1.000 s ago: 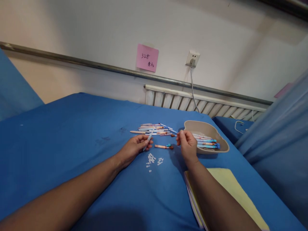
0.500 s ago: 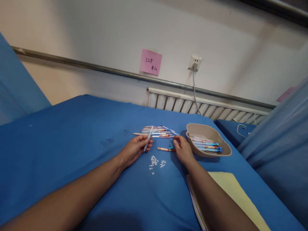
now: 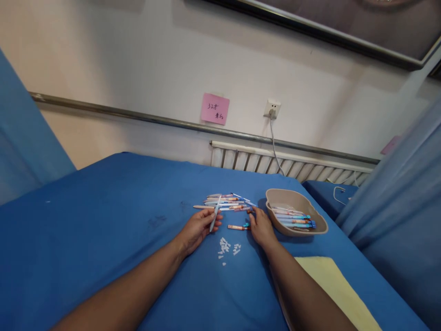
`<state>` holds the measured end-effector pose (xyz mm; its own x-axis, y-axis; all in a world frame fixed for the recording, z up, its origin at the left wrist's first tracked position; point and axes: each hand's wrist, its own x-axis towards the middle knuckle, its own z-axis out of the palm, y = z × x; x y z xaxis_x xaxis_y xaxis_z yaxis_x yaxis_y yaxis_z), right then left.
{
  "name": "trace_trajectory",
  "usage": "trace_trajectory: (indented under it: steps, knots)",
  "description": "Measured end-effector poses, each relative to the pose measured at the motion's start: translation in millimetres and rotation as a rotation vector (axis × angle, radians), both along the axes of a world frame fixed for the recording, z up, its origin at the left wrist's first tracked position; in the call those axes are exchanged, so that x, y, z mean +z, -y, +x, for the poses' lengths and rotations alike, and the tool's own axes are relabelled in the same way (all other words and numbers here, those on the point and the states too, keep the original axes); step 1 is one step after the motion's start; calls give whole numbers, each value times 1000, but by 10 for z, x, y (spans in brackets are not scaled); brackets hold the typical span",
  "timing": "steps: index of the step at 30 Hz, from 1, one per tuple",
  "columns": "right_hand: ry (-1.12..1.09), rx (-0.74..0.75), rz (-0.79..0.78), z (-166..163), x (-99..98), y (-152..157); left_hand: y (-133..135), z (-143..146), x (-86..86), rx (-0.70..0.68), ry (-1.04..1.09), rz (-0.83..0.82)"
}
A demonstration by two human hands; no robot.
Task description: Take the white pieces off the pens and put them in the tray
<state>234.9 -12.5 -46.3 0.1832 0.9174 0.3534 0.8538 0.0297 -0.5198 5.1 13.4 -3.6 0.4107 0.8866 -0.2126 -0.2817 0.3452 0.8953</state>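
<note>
My left hand (image 3: 199, 230) is closed around a pale grey-blue pen piece (image 3: 214, 220), tilted upright with a thin white tip rising from it. Just beyond lies a loose row of pens and pen parts (image 3: 225, 201) on the blue cloth. My right hand (image 3: 262, 227) is curled at the right end of that row, fingers bent together; whatever sits between its fingertips is too small to make out. An orange-patterned pen part (image 3: 236, 227) with a teal piece at its end lies beside the right thumb. Small white bits (image 3: 224, 245) are scattered nearer to me.
A beige tray (image 3: 322, 225) holding several pens stands right of my right hand. A yellow sheet or folder (image 3: 327, 276) lies under my right forearm. The blue-covered table (image 3: 103, 207) reaches a wall with a radiator (image 3: 251, 158); blue curtains (image 3: 396, 211) hang at the sides.
The view has tilted up, so everything sits lower in the picture. My left hand still holds the pen piece. My right hand stays by the row's right end, its fingers shifted slightly.
</note>
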Motion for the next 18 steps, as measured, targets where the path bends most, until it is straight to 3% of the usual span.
trace_trajectory:
  steps: [6,12,18]
  knots:
    - [63,-3,92,-123,69,-118,-17,-49,10,-75,21,-38]
    - [114,58,-38,-212,98,-336,-25,-80,-6,-100,20,-27]
    - [183,45,-95,-229,151,-262,-27,-82,-10,-100,22,-17]
